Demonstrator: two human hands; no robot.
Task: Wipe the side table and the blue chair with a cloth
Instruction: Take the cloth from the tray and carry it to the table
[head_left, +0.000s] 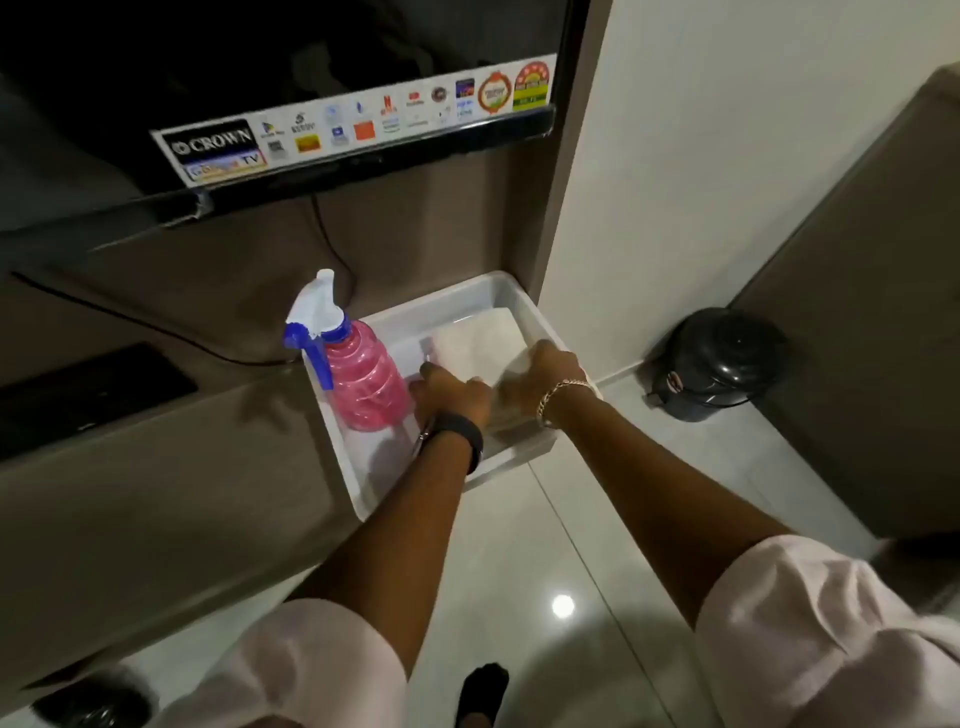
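cloth (475, 340) in white tray (340, 457) | left hand (452, 395), right hand (545, 371) both gripping its near edge

Dim, soft picture (wide-angle bending at edges); lamp glare on floor (563, 606).

Both hands (454, 392) (540, 374) reach the white cloth (478, 338) inside a tray (337, 447).

A white rectangular plastic tray (524, 299) sits at the end of a brown counter (182, 467), its near end overhanging the edge. A pink translucent spray bottle with a white and blue trigger head (358, 371) stands upright inside it. A black flat-screen television with a sticker strip (358, 124) hangs above. A small black domed pedal bin (719, 364) stands on the glossy white tiled floor (545, 571).
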